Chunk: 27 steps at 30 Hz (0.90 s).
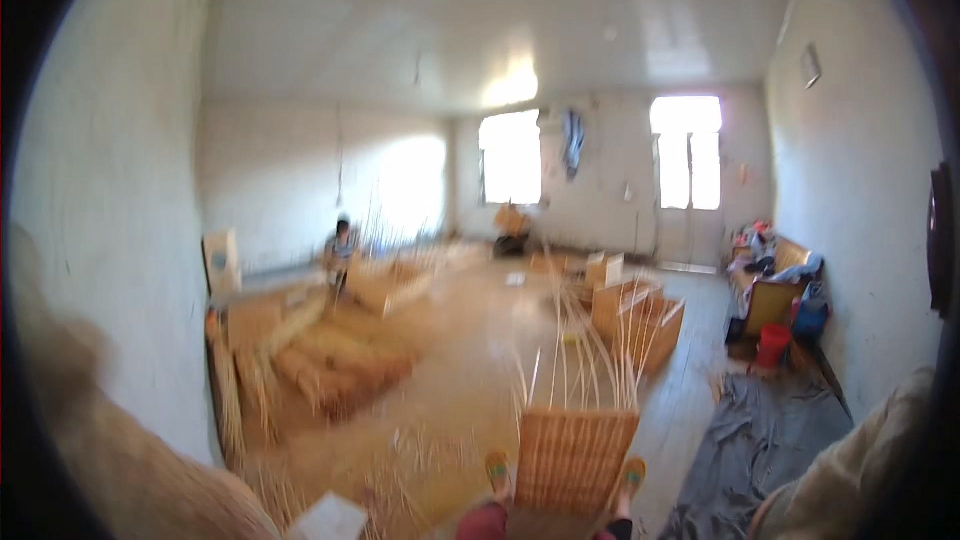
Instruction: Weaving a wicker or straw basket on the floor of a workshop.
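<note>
A woven wicker basket (577, 460) stands between my feet, with long pale canes (590, 370) rising loose from its far edge. My left arm (150, 460) shows at the lower left and bends upward, blurred by motion. On the lower right, my right sleeve (860, 450) also rises along the edge of the picture. Neither hand can be made out; both arms run up toward the rim of the view. No hand touches the basket. My feet in yellow-green slippers (633, 473) flank it.
Bundles of straw-coloured cane (345, 360) lie on the left floor. Beyond, a person (342, 252) sits among wicker pieces. More woven boxes (640, 320) stand ahead to the right. A grey cloth (755, 450), a red bucket (771, 345) and a cluttered bench (790, 265) line the right wall.
</note>
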{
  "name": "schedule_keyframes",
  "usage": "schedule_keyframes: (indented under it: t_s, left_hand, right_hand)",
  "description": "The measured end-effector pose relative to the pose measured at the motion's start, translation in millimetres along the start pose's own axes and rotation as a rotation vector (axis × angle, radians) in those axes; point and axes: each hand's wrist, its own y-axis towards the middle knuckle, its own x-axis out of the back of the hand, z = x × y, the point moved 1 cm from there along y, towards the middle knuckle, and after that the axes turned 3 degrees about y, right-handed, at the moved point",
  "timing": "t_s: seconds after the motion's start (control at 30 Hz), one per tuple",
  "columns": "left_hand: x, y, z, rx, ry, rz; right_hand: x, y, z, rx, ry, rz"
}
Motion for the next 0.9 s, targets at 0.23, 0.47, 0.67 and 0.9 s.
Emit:
schedule_keyframes:
  t_s: [0.23, 0.47, 0.67, 0.9]
  left_hand:
    - [10.3, -3.4, -27.0, 0.084, -0.096, 0.021]
    - [-38.7, -40.4, -25.0, 0.138, -0.079, -0.001]
    - [-38.1, -33.4, -18.7, 0.086, -0.017, -0.003]
    - [-36.9, -72.3, -13.7, 0.067, -0.008, -0.154]
  right_hand:
    - [80.6, 23.7, 19.0, 0.005, -0.165, -0.159]
    - [19.2, -28.0, 0.2, -0.031, -0.108, -0.022]
    - [-12.4, -31.1, 13.1, -0.071, -0.02, 0.012]
    - [-31.7, -57.1, 28.6, -0.026, 0.033, 0.006]
